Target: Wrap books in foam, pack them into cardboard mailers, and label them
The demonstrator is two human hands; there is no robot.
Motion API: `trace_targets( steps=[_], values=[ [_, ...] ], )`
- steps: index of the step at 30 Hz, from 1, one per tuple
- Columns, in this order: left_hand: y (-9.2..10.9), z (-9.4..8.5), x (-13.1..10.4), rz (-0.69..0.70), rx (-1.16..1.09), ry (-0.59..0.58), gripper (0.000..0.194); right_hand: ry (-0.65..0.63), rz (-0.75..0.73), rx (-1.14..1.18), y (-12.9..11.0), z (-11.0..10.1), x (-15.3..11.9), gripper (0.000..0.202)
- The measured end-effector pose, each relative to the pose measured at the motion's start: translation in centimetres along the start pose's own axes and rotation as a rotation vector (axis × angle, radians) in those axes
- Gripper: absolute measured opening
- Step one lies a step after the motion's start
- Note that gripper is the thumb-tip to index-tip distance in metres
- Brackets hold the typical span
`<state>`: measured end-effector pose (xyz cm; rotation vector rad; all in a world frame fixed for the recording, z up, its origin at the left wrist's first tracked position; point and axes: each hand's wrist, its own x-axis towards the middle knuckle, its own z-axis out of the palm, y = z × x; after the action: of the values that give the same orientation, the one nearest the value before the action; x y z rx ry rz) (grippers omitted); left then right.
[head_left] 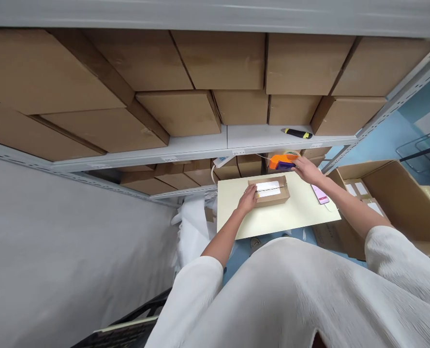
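Observation:
A small brown carton [273, 199] with white labels on its top lies on the pale yellow tabletop [290, 217]. My left hand [248, 198] rests on the carton's left end, and its finger detail is too small to make out fully. At the back edge of the table, my right hand [305, 169] is closed on an orange tape dispenser [278, 159] with a dark purple part. The dispenser is held above and behind the carton, apart from it. To the right, a phone [320, 194] with a lit pink screen lies on the table.
Shelves with brown boxes [218, 58] rise behind the table. A yellow and black cutter [297, 133] lies on the shelf. At right stands a large open carton [399, 193] with labelled boxes inside. White wrapping [193, 227] hangs left of the table.

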<state>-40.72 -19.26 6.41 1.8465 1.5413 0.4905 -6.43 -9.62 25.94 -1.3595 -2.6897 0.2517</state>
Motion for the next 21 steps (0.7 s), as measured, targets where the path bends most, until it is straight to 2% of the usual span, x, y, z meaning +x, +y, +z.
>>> trace_targets(
  steps=[4, 7, 11, 15, 18, 21],
  values=[
    [0.0, 0.2, -0.1, 0.007, -0.028, -0.004, 0.064, 0.029, -0.073, -0.051, -2.3, -0.7, 4.2, 0.056],
    [-0.1, 0.4, -0.2, 0.030, -0.052, 0.011, 0.063, 0.073, -0.087, -0.066, -2.9, -1.5, 7.5, 0.060],
    [-0.2, 0.6, -0.1, 0.050, -0.058, 0.021, 0.062, 0.116, -0.081, -0.096, -2.4, -2.5, 11.9, 0.071],
    [-0.2, 0.5, -0.2, 0.047, -0.066, 0.012, 0.060, 0.246, -0.085, 0.012, -1.1, -2.1, 15.6, 0.063],
    [-0.2, 0.4, -0.3, 0.051, -0.078, 0.005, 0.059, 0.303, -0.078, 0.075, -0.4, -1.2, 17.2, 0.057],
    [-0.1, 0.4, -0.5, 0.056, -0.096, 0.019, 0.056, 0.278, -0.033, 0.063, 0.1, -0.4, 17.6, 0.055]
  ],
)
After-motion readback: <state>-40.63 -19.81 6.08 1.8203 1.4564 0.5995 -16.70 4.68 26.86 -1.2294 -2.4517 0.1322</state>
